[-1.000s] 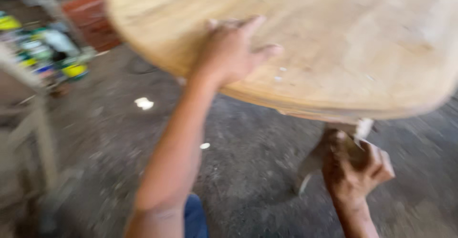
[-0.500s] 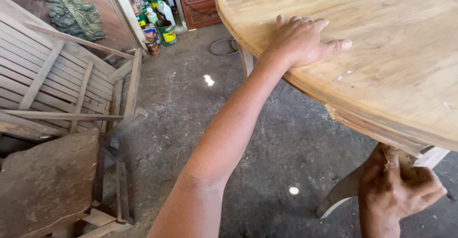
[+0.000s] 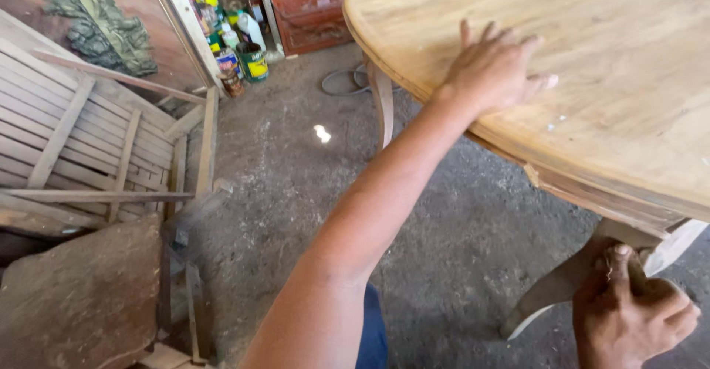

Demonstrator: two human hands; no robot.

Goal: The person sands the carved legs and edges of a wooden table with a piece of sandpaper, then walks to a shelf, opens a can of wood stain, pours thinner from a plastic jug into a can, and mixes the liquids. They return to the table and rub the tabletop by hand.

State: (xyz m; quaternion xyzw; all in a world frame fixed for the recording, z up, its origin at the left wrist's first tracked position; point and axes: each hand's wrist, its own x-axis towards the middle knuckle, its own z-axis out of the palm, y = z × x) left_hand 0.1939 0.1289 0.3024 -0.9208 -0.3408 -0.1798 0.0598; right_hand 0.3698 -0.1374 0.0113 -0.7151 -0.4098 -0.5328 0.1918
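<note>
Over a dusty concrete floor (image 3: 296, 191), left hand (image 3: 495, 69) spread flat on round wooden tabletop (image 3: 606, 58) as if steadying it, right hand (image 3: 629, 313) clenched around curved table leg (image 3: 551, 291) just beneath.

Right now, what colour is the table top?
Pale, yellowish bare wood table top, clearest in the head view.
</note>
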